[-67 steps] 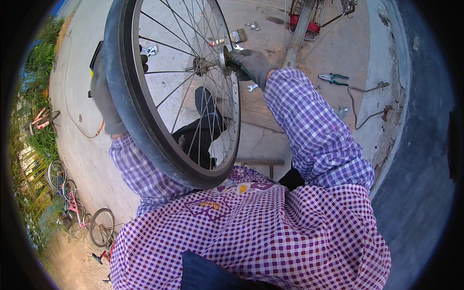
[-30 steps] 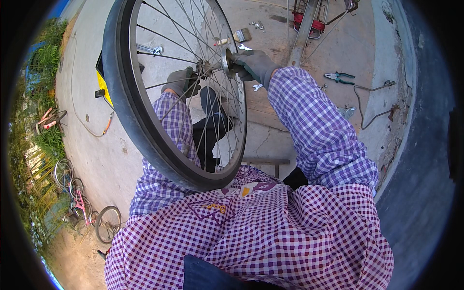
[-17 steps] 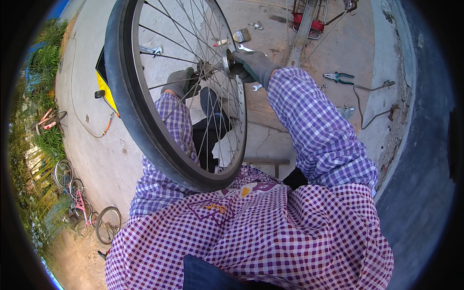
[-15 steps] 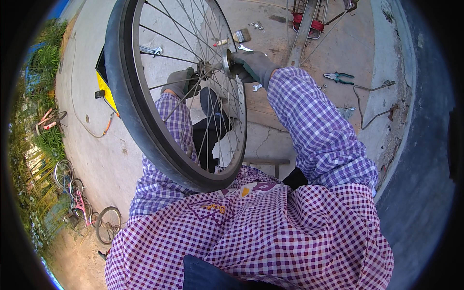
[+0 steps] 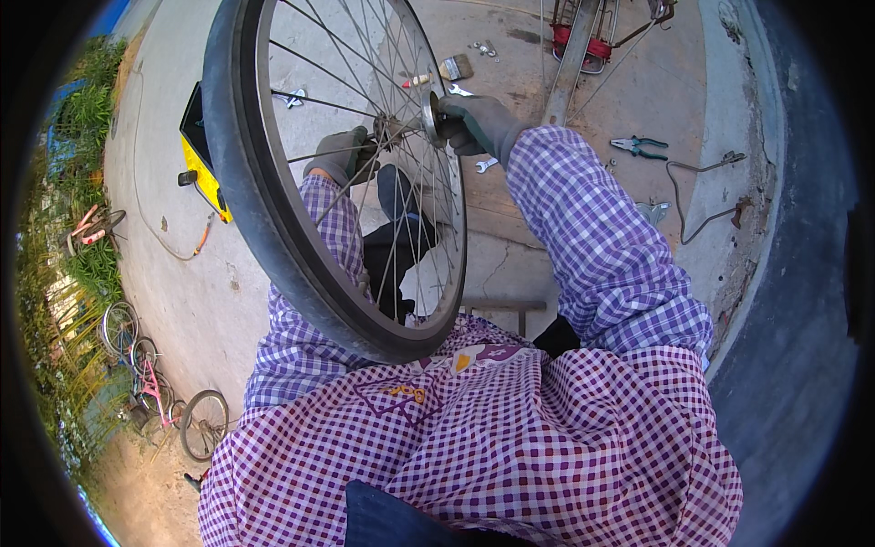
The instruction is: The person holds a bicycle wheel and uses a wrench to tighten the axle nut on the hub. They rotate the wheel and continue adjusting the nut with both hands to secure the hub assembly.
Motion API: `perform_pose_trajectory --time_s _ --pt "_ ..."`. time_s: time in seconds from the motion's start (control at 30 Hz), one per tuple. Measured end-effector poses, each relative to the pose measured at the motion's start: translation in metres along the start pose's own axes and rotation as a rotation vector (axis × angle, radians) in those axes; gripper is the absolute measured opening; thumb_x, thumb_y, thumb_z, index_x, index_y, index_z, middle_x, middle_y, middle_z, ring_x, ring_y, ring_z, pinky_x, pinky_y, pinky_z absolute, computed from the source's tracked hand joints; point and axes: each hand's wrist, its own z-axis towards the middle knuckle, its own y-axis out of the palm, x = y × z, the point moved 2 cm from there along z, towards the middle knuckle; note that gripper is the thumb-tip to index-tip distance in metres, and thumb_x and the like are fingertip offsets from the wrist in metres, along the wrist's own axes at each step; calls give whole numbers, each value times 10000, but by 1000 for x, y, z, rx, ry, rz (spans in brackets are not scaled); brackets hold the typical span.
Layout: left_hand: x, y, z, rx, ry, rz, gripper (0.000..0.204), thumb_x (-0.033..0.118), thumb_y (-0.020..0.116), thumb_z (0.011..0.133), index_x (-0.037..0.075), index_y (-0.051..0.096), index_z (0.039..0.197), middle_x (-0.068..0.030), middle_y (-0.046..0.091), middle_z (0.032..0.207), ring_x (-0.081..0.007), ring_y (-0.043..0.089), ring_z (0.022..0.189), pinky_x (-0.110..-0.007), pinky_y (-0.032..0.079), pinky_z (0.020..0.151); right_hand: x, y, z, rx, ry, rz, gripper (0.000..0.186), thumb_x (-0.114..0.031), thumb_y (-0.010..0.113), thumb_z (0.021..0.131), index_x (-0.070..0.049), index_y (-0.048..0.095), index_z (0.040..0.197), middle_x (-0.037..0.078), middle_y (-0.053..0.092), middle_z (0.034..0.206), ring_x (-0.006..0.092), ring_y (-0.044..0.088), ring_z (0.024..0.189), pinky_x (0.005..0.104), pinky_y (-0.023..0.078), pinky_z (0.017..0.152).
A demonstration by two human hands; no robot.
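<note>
A bicycle wheel with a black tyre and thin metal spokes stands upright and tilted in front of my body, its lower edge close to my apron. My left hand, in a grey glove, shows through the spokes on the left side of the hub, fingers curled at the axle end. On the opposite side my right hand, gloved too, has its fingers closed at a round metal disc on the hub. Spokes partly hide the left fingers; the right thumb side covers part of the disc.
On the concrete lie a paintbrush, pliers, a spanner and a bent metal rod. A yellow box stands left of the wheel. Farther off are an upturned bicycle frame and, at left, several bicycles.
The wheel has turned slightly and its left edge has shifted a little to the right, baring more of the yellow box. Both hands keep their places at the hub.
</note>
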Motion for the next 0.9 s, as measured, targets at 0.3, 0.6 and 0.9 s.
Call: perform_pose_trajectory --time_s 0.3,0.6,0.9 --pt "1 3 -5 14 4 11 338 319 470 1107 93 560 872 -9 419 642 -151 383 511 -321 321 454 9 -8 8 45 60 114 332 -382 643 1027 -64 679 939 21 623 751 99 531 548 275 474 509" --pt "-4 7 -14 153 27 87 358 366 559 1079 63 658 915 -46 548 681 -183 509 539 -341 446 478 10 -13 -1 27 74 134 293 -335 663 1024 -55 658 938 27 614 759 105 517 548 271 433 487" --pt "-12 8 -12 123 24 69 340 354 552 1077 88 622 876 -47 551 682 -187 515 539 -340 446 475 19 -18 -2 78 17 54 260 -287 700 1020 -27 702 1008 58 679 839 126 591 621 285 512 569"
